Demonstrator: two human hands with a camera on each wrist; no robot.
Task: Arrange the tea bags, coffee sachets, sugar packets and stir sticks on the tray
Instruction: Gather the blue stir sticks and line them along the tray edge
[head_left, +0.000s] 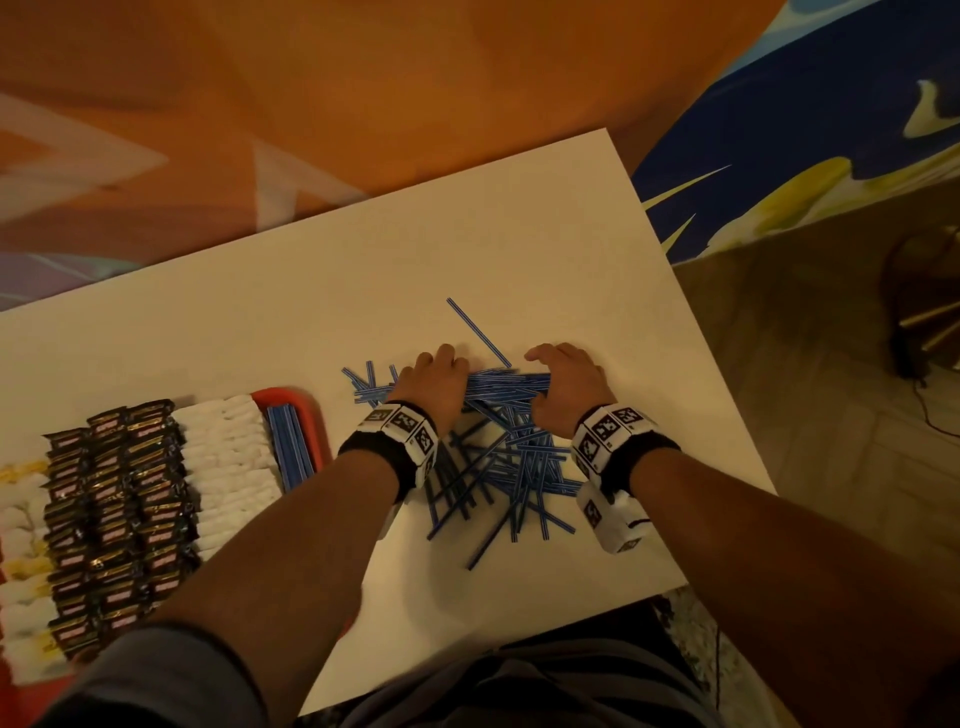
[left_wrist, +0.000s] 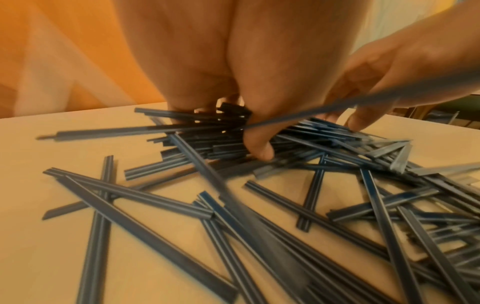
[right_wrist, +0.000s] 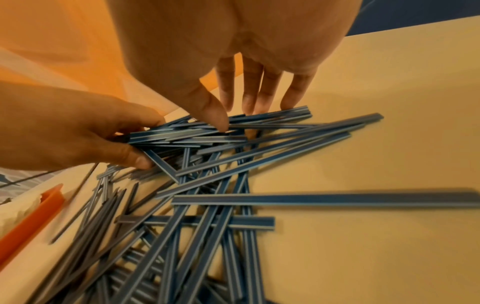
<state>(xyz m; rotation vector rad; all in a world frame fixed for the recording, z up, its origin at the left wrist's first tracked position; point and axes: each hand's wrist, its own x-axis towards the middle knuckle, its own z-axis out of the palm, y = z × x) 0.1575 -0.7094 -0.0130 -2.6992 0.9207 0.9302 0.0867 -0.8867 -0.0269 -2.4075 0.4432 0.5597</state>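
A loose heap of blue stir sticks (head_left: 511, 470) lies on the white table (head_left: 337, 291). My left hand (head_left: 436, 374) grips one end of a gathered bundle of sticks (head_left: 504, 387), fingers and thumb curled round it (left_wrist: 249, 131). My right hand (head_left: 561, 379) holds the bundle's other end, thumb on the near side and fingers on the far side (right_wrist: 233, 117). The red tray (head_left: 298, 402) at left holds rows of tea bags (head_left: 21, 545), dark coffee sachets (head_left: 114, 509), white sugar packets (head_left: 228, 467) and a few laid stir sticks (head_left: 291, 452).
One stray stick (head_left: 478, 332) lies beyond my hands. The tray's rim (right_wrist: 31, 222) is close to the left of the heap. The table's right edge (head_left: 727, 395) drops to the floor just past my right wrist. Orange fabric lies behind the table.
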